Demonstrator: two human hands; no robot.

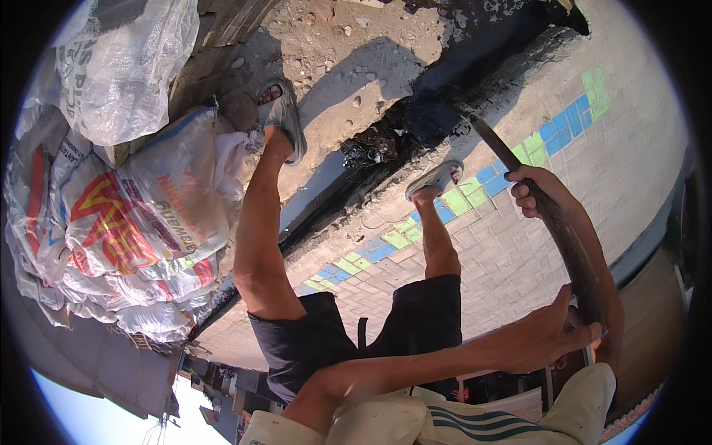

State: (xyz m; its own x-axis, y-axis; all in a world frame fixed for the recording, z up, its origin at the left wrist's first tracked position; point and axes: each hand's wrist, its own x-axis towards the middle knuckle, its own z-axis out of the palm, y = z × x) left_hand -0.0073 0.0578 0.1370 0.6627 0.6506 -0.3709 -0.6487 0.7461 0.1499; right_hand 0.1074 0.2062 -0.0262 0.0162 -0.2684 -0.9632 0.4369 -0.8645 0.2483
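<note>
Long tool [561, 233]: dark shaft, right of frame, slanting to upper centre.
Right grip [540, 191]: clamped partway along the shaft.
Left grip [565, 330]: clamped near the butt end, lower right.
Far end [478, 127]: beyond both grips, at black gutter [493, 55].
Sacks [141, 219]: piled, left of frame.

White sacks [141, 252] with red and blue print are piled at nine o'clock, with a translucent plastic sack [122, 85] at ten. Stony ground [322, 33] lies at twelve. Blue and green pavers [560, 133] edge pale paving [482, 259], reaching two o'clock; rooftops [133, 374] show at eight.
</note>
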